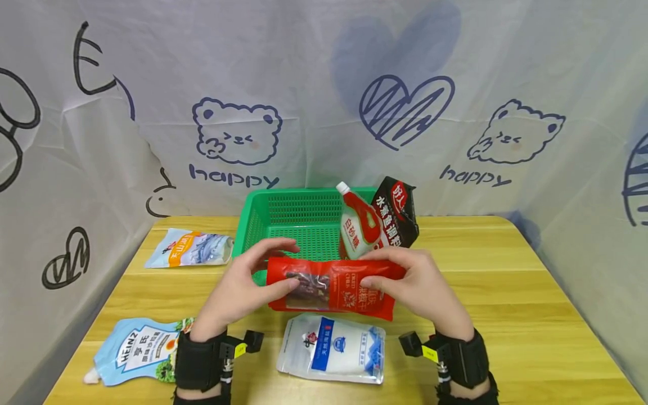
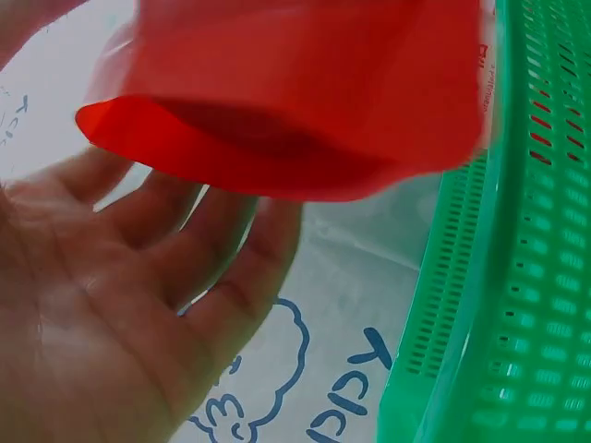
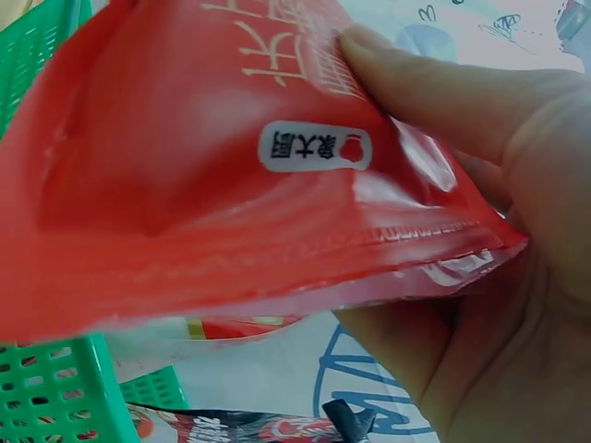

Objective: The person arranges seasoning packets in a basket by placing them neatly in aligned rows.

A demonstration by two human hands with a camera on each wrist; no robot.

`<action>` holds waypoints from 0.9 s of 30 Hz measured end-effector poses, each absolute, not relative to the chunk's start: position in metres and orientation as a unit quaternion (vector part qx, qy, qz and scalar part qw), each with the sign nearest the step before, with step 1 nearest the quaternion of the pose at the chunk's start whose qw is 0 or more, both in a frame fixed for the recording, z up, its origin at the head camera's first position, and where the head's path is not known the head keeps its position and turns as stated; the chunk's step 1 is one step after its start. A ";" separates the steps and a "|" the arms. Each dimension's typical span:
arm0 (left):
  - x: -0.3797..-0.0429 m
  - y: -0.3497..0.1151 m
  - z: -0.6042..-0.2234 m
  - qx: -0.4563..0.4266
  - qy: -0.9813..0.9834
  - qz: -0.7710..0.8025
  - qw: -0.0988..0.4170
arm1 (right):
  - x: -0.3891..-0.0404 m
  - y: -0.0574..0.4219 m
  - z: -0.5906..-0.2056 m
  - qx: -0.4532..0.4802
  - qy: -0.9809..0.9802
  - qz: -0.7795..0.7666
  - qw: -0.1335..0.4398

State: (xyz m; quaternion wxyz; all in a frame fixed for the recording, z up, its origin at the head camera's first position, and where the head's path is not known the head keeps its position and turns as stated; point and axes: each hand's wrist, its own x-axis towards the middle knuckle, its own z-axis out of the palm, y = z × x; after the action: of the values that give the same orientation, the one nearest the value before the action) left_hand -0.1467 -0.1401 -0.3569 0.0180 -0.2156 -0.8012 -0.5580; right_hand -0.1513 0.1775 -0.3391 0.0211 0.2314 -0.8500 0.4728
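A red bag of dried chilies [image 1: 341, 292] with a clear window is held sideways in front of the green basket. My left hand [image 1: 245, 287] grips its left end, thumb on the front and fingers behind. At the other end, my right hand [image 1: 417, 281] pinches the bag between thumb and fingers. The left wrist view shows the bag's red end [image 2: 305, 111] above the left fingers. In the right wrist view, the right thumb [image 3: 425, 88] presses on the printed face. Below the bag, a white and blue salt pouch [image 1: 331, 349] lies on the table.
The green basket [image 1: 248, 219] stands at the back, with a spouted white sugar pouch [image 1: 354, 228] and a black seasoning packet [image 1: 397, 214] upright at its right. Left on the table [image 1: 511, 315] lie a blue-and-orange pouch [image 1: 189, 247] and a light-blue Heinz pouch [image 1: 136, 351].
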 end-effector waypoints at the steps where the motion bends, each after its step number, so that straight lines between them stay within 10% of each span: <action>1: -0.147 -0.140 -0.357 -0.218 -0.805 -0.552 0.008 | -0.151 0.178 -0.339 0.235 -0.853 0.466 0.020; 27: -0.146 -0.137 -0.357 -0.169 -0.783 -0.598 -0.017 | -0.151 0.175 -0.338 0.187 -0.814 0.546 0.065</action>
State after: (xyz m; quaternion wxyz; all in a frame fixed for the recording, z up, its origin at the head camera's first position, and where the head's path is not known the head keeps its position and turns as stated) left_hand -0.1458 -0.1369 -0.3568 -0.0166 -0.1689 -0.7833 -0.5981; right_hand -0.1510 0.1747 -0.3383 0.0649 0.1867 -0.8142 0.5459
